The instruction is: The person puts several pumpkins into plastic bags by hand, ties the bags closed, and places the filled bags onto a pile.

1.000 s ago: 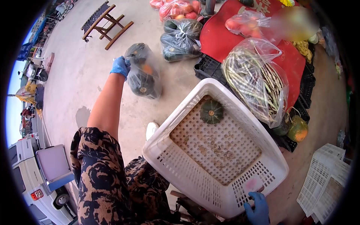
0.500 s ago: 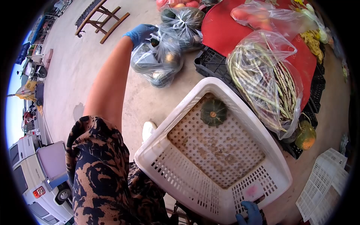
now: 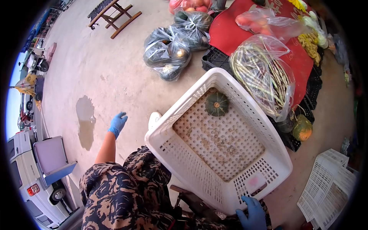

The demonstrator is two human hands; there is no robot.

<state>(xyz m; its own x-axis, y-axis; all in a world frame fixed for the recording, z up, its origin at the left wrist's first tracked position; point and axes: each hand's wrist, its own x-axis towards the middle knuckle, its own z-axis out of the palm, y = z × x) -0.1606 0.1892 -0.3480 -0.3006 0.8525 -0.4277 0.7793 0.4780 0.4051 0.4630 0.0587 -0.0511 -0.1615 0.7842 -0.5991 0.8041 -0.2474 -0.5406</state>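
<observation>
My left hand [image 3: 117, 125], in a blue glove, is held out over the concrete floor at the left, its fingers loosely stretched and nothing in them. My right hand [image 3: 253, 214], also gloved in blue, is at the near rim of a white plastic basket [image 3: 220, 189]. Its thumb and fingers are apart, close to the handle slot; whether they press on the rim is hard to tell. One dark green squash [image 3: 217, 104] sits at the far end of the basket, on its dirty perforated floor. Tied plastic bags of squash [image 3: 167, 53] stand on the ground beyond.
A bag of long beans [image 3: 262, 76] lies on a red cloth [image 3: 226, 28] over black crates [image 3: 216, 59]. A green-orange squash [image 3: 303, 128] hangs at their edge. White crates [image 3: 326, 188] are at the right, a wooden stool [image 3: 117, 17] at the back, a van [image 3: 28, 172] at the left.
My left hand has let go of the tied squash bag and drawn back toward me, down and left. The bag stays on the ground. My right hand remains at the basket's near rim.
</observation>
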